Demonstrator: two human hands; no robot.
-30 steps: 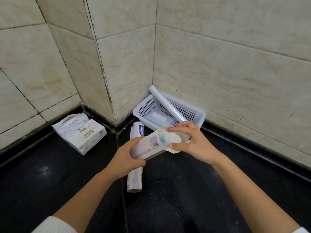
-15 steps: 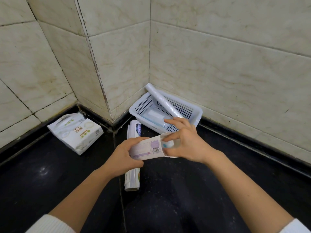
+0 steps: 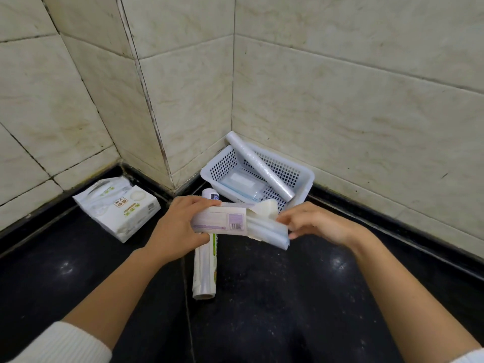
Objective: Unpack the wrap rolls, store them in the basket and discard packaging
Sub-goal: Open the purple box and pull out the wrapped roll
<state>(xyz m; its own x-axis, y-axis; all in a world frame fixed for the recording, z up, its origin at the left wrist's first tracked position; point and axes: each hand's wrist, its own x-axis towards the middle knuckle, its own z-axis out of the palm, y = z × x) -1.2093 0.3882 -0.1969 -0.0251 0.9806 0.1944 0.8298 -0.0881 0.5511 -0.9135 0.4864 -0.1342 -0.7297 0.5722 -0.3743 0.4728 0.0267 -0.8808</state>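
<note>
Left hand [image 3: 175, 229] clamps the box [image 3: 220, 222] mid-air before the basket [image 3: 306, 179]; right hand [image 3: 314, 224] pinches the roll [image 3: 269, 233] poking out. Light, slick film on a stiff core — grip the exposed end.

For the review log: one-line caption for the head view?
Left hand holds box; right hand draws out roll near basket.

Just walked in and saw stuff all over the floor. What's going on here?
A person is unpacking wrap rolls. The left hand holds a carton with its end flap open, and the right hand is at the roll sticking out of it. One bare roll leans across the white basket in the corner. A wrapped roll and a tissue pack lie on the dark floor.
</note>
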